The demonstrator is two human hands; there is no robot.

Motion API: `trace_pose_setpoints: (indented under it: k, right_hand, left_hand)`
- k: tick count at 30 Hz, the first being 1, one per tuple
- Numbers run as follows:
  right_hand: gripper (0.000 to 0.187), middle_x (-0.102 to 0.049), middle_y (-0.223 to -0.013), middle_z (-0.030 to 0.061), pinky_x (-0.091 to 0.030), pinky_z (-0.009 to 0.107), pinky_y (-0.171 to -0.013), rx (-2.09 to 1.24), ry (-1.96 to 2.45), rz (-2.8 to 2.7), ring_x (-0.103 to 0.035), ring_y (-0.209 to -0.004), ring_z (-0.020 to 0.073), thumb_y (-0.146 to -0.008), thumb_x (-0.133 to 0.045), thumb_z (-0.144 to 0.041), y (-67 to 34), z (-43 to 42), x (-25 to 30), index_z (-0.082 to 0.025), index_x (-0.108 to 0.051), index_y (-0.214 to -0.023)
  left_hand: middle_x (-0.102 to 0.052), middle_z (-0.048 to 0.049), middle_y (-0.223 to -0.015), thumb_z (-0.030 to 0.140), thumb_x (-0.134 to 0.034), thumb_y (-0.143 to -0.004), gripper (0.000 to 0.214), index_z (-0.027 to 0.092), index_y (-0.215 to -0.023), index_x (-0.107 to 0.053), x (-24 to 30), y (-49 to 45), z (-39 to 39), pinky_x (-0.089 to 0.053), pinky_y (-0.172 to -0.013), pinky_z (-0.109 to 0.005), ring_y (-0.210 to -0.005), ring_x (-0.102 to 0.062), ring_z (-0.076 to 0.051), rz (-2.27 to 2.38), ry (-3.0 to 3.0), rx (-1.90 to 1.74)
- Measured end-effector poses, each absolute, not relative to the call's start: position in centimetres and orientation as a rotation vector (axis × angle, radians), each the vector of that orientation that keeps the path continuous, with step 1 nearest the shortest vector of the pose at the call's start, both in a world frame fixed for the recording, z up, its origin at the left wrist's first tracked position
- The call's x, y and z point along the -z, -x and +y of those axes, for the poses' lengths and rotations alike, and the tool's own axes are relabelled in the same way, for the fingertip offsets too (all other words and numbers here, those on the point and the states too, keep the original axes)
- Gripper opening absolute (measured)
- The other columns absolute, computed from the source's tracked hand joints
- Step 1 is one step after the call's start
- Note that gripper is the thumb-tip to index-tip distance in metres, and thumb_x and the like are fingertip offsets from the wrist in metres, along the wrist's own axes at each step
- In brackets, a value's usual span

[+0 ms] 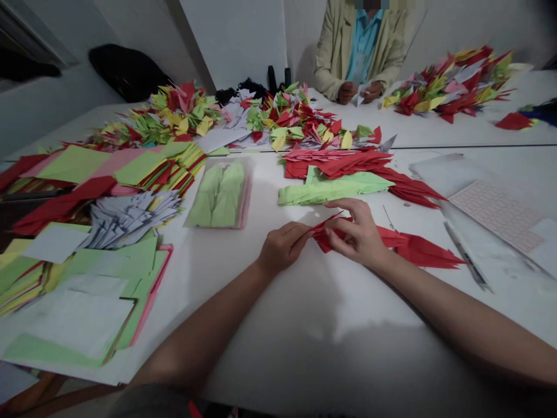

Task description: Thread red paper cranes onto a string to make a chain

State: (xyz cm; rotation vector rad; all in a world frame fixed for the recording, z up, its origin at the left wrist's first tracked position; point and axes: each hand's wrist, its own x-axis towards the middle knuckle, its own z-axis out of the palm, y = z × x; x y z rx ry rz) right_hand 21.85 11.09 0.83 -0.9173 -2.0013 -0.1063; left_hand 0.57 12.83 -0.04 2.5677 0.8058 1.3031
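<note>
A folded red paper piece (324, 233) lies on the white table (304, 325) between my hands. My left hand (282, 247) is closed and pinches its left tip. My right hand (354, 232) curls over its right part, fingers pressing down on the folds. Just to the right of that hand lie more folded red pieces (420, 249). Beyond my hands sits a row of folded green pieces (335, 188) and a larger spread of red ones (369, 165).
Stacks of coloured paper sheets (87, 174) and grey folded pieces (126, 217) fill the left side. A plastic sleeve of green paper (221, 194) lies ahead. Heaps of finished folded shapes (300, 119) cover the far table. A person in a beige jacket (361, 46) sits opposite.
</note>
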Motion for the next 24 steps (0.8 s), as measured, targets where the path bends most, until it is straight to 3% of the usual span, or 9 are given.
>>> trace_pose_setpoints:
  k: [7,10,14,15,18,20,24]
  right_hand:
    - [0.007,-0.058,-0.119,0.0096,-0.045,0.048,-0.093,-0.027,1.002,-1.785,-0.055,-0.111,0.0276,-0.083,-0.06,-0.018,-23.0,11.9,-1.5,-0.023,-0.065,-0.083]
    - [0.008,-0.058,-0.117,0.0099,-0.046,0.046,-0.095,-0.169,1.021,-1.651,-0.055,-0.112,0.0265,-0.085,-0.061,-0.023,-22.8,11.9,-1.3,-0.024,-0.065,-0.091]
    - [0.051,-0.057,-0.124,0.0101,-0.05,0.041,-0.089,-0.575,1.029,-1.561,-0.055,-0.114,0.0256,-0.08,-0.071,-0.034,-22.3,11.9,-0.5,-0.026,-0.052,-0.126]
    - [0.053,-0.059,-0.121,0.0096,-0.051,0.039,-0.086,-0.677,1.021,-1.582,-0.057,-0.11,0.0249,-0.078,-0.073,-0.036,-22.2,12.0,-0.3,-0.025,-0.053,-0.126]
    - [0.025,-0.065,-0.097,0.0068,-0.051,0.035,-0.075,-0.846,0.993,-1.662,-0.061,-0.088,0.021,-0.08,-0.072,-0.037,-22.1,12.0,0.0,-0.022,-0.067,-0.098]
    - [0.016,-0.065,-0.086,0.0055,-0.049,0.033,-0.07,-0.873,0.981,-1.647,-0.06,-0.078,0.0188,-0.082,-0.07,-0.036,-22.1,12.0,0.1,-0.02,-0.069,-0.084]
    - [0.013,-0.065,-0.084,0.0051,-0.048,0.033,-0.068,-0.89,0.976,-1.591,-0.06,-0.076,0.0185,-0.083,-0.07,-0.033,-21.8,11.7,0.2,-0.021,-0.069,-0.081]
  left_hand:
    - [-0.066,-0.0005,-0.069,0.017,-0.057,-0.09,0.009,0.016,-0.085,-0.065,0.2,-0.2,13.4,-0.048,-0.054,-0.018,-0.056,-0.06,-0.008,0.909,-2.373,-1.415]
    - [-0.067,-0.0006,-0.071,0.02,-0.057,-0.091,0.012,0.016,-0.085,-0.066,0.4,-0.1,13.4,-0.048,-0.051,-0.016,-0.052,-0.062,-0.006,0.938,-2.275,-1.388]
    - [-0.07,-0.0015,-0.077,0.024,-0.052,-0.094,0.016,0.016,-0.095,-0.066,0.8,0.0,13.1,-0.049,-0.048,-0.013,-0.052,-0.066,-0.007,0.951,-2.076,-1.28]
    - [-0.071,-0.0018,-0.079,0.025,-0.052,-0.094,0.017,0.016,-0.097,-0.066,0.8,0.0,13.0,-0.051,-0.05,-0.013,-0.054,-0.067,-0.008,0.939,-2.044,-1.255]
    - [-0.072,-0.0027,-0.085,0.028,-0.063,-0.088,0.019,0.016,-0.102,-0.066,0.8,-0.1,13.0,-0.057,-0.058,-0.017,-0.063,-0.07,-0.01,0.918,-2.051,-1.197]
    - [-0.073,-0.003,-0.084,0.03,-0.072,-0.08,0.023,0.016,-0.098,-0.069,0.6,-0.2,13.2,-0.057,-0.06,-0.018,-0.066,-0.07,-0.012,0.944,-2.078,-1.157]
    - [-0.072,-0.0034,-0.075,0.032,-0.072,-0.08,0.018,0.014,-0.085,-0.072,0.4,-0.4,13.7,-0.055,-0.055,-0.018,-0.062,-0.068,-0.012,0.973,-1.988,-1.073]
